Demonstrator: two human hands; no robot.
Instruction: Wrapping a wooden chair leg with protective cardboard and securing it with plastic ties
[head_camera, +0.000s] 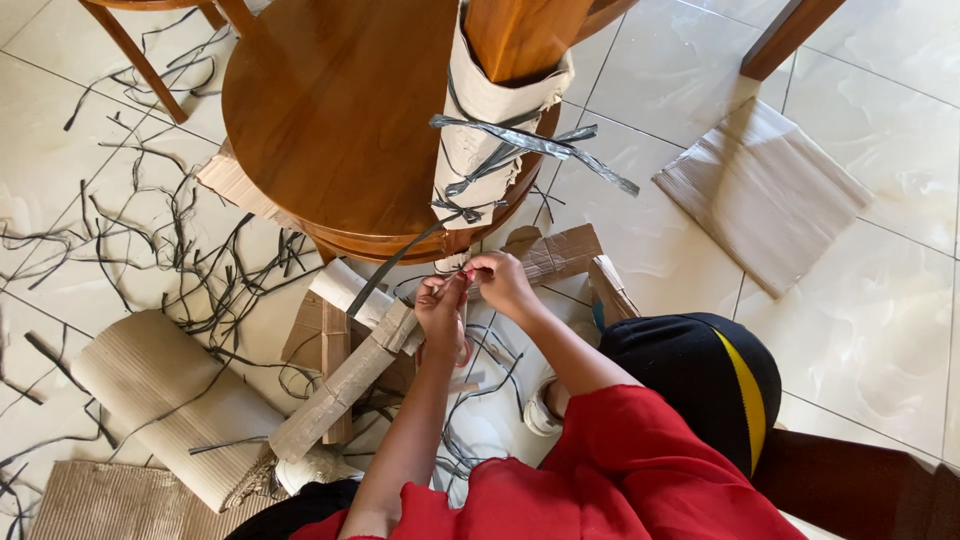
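A wooden leg wrapped in pale cardboard paper (480, 150) is tied with grey plastic straps (540, 145) and lies over a round wooden top (330, 110). My left hand (440, 312) and my right hand (503, 282) meet at the wrapping's lower end (452, 262). Their fingertips are pinched together there on something small and reddish. A red loop (466, 353) shows just under my left wrist; I cannot tell what it belongs to. A dark strap (385, 272) runs down-left from the leg past my left hand.
Black and grey strap offcuts (150, 240) litter the tiled floor at left. A corrugated cardboard roll (160, 400) and cardboard strips (340, 385) lie lower left. A folded cardboard sheet (765, 190) lies on the right, and other wooden legs (785, 35) stand at the top.
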